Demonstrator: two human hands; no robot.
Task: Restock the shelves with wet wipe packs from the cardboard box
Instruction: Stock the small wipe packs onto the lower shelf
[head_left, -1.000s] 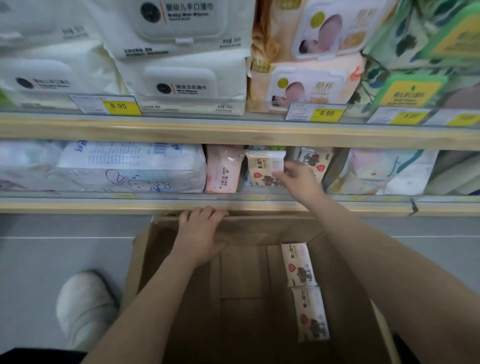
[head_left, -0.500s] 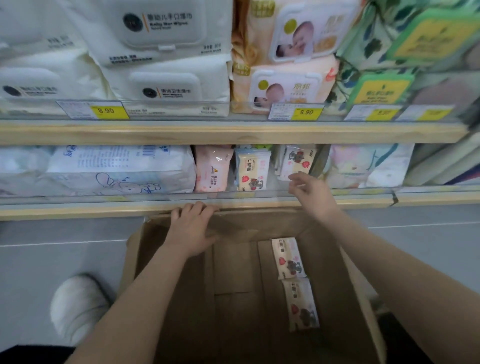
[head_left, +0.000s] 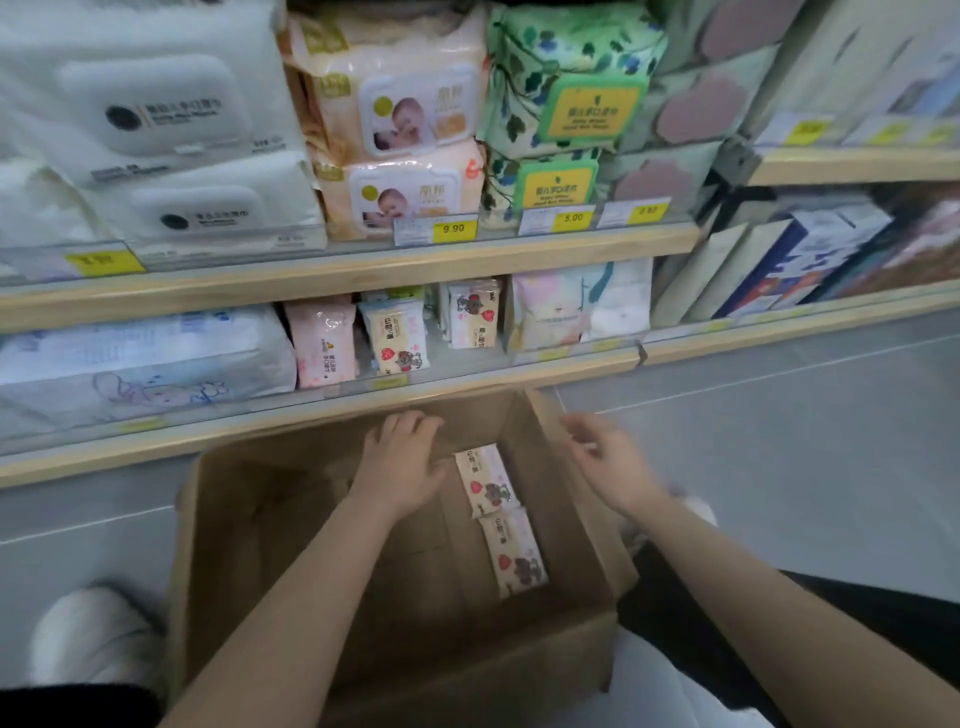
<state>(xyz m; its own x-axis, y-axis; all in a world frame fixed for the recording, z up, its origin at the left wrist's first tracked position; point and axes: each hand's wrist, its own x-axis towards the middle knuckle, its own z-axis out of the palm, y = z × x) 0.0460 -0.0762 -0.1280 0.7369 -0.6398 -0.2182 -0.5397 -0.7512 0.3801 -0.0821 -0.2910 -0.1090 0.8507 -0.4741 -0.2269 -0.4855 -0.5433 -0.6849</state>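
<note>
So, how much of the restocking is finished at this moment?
Done: matching small packs stand on the lower shelf. In hand: nothing; the left hand rests on the far edge of the cardboard box, and the right hand hovers empty above it. Left: two packs in the box, upper pack and lower pack.

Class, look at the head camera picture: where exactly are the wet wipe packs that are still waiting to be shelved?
Two wet wipe packs lie end to end on the floor of the cardboard box, toward its right wall, between the left hand and right hand.
</note>
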